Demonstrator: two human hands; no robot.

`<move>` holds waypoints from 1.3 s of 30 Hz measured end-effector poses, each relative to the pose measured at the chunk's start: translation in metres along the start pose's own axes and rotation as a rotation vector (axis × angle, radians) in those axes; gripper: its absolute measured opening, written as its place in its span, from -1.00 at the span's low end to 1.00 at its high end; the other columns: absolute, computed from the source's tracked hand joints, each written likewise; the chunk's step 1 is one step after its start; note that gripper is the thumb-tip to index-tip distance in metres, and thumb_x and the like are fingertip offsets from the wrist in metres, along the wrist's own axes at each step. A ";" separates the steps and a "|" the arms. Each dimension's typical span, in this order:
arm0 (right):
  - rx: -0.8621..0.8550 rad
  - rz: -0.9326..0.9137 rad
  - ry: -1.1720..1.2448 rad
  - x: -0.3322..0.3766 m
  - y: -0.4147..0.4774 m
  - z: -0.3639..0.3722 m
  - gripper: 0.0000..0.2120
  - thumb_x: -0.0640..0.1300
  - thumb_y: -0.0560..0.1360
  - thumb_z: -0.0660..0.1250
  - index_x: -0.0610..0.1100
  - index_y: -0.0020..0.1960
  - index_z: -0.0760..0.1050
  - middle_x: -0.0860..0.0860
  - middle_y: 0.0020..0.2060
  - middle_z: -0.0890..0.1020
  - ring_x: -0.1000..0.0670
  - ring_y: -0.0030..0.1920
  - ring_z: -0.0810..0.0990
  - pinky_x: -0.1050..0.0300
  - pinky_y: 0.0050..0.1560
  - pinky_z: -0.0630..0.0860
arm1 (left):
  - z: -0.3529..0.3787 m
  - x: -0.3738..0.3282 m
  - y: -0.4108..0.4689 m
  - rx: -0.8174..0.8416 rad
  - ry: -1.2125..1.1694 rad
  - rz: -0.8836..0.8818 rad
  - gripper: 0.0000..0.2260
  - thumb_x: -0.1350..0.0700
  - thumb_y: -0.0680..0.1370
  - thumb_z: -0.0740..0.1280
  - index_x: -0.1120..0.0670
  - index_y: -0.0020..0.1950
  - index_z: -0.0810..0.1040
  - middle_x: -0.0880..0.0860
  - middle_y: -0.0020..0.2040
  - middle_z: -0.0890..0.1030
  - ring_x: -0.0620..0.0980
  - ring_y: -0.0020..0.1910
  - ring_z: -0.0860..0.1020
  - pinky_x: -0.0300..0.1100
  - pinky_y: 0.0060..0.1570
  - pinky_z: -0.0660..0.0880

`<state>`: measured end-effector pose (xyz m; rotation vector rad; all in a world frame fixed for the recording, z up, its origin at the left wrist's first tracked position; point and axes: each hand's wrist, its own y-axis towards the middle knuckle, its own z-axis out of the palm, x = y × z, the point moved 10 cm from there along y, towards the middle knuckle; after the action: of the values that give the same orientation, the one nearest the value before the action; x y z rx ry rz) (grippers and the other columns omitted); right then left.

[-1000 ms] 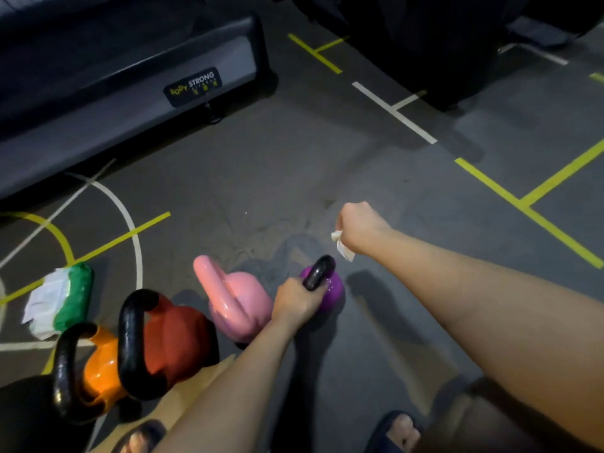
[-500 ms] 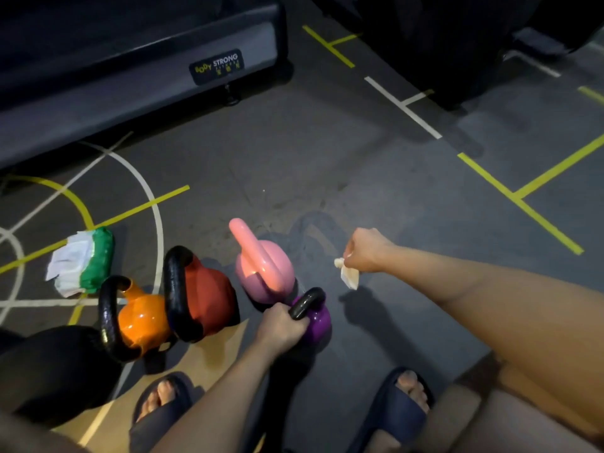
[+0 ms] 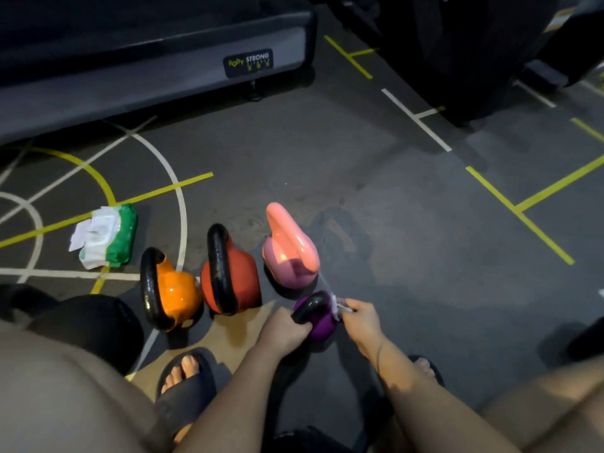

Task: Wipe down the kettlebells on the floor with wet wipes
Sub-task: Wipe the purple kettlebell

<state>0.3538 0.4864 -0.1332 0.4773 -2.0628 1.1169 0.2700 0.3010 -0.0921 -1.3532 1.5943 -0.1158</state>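
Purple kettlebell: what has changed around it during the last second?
The right hand, pinching the wipe, came down from the air to the purple kettlebell; the wipe now lies against its side. The left hand still grips its handle. The pink kettlebell and the wipes pack stayed put.

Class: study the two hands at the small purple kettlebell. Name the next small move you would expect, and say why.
Probably: rub the white wet wipe over the rounded body of the small purple kettlebell. The left hand grips its black handle, which steadies it, and the right hand pinches the wipe at the bell's side, so wiping looks ready to begin.
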 end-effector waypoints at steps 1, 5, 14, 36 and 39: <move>-0.008 -0.001 0.030 0.006 -0.012 0.001 -0.74 -0.29 0.45 0.44 0.06 -0.08 0.74 0.05 -0.11 0.74 0.04 -0.04 0.66 0.01 0.12 0.59 | 0.003 0.002 -0.001 0.009 0.000 -0.005 -0.80 0.00 0.44 0.41 0.10 -0.29 0.55 0.09 -0.26 0.66 0.05 -0.19 0.65 -0.17 -0.23 0.44; 0.005 0.014 0.129 0.015 -0.025 0.004 -0.78 -0.24 0.53 0.40 0.05 0.00 0.72 0.12 -0.09 0.73 0.12 0.02 0.65 0.16 0.16 0.57 | 0.004 -0.001 -0.006 0.014 -0.024 -0.015 -0.69 -0.10 0.32 0.34 0.13 -0.19 0.63 0.15 -0.19 0.70 0.13 -0.12 0.67 -0.13 -0.17 0.53; -0.167 -0.146 -0.014 0.031 -0.025 -0.008 -0.68 -0.23 0.53 0.37 0.22 -0.09 0.68 0.25 -0.23 0.70 0.24 -0.17 0.58 0.24 -0.03 0.56 | 0.014 0.002 -0.009 0.044 -0.048 -0.014 -0.81 -0.06 0.38 0.37 0.05 -0.20 0.56 0.14 -0.14 0.70 0.12 -0.07 0.67 -0.18 -0.21 0.45; 0.060 -0.028 0.214 0.029 -0.002 0.011 -0.78 -0.40 0.58 0.27 -0.23 0.07 0.66 -0.07 -0.17 0.73 0.08 -0.21 0.65 0.33 -0.22 0.56 | 0.013 0.006 -0.005 -0.004 -0.053 -0.056 -0.64 -0.09 0.39 0.39 0.08 0.10 0.62 0.13 0.02 0.70 0.16 0.08 0.65 -0.13 0.00 0.56; 0.019 -0.086 0.245 0.047 -0.015 0.006 -0.74 -0.40 0.58 0.26 -0.18 0.06 0.68 0.01 -0.14 0.74 0.15 -0.16 0.68 0.36 -0.14 0.56 | 0.011 0.009 -0.002 -0.009 -0.043 -0.076 -0.62 -0.11 0.37 0.37 0.08 0.08 0.63 0.12 0.00 0.71 0.15 0.07 0.65 -0.12 0.00 0.57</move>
<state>0.3293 0.4737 -0.0921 0.4120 -1.8044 1.0877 0.2806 0.2988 -0.1013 -1.4146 1.5100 -0.1247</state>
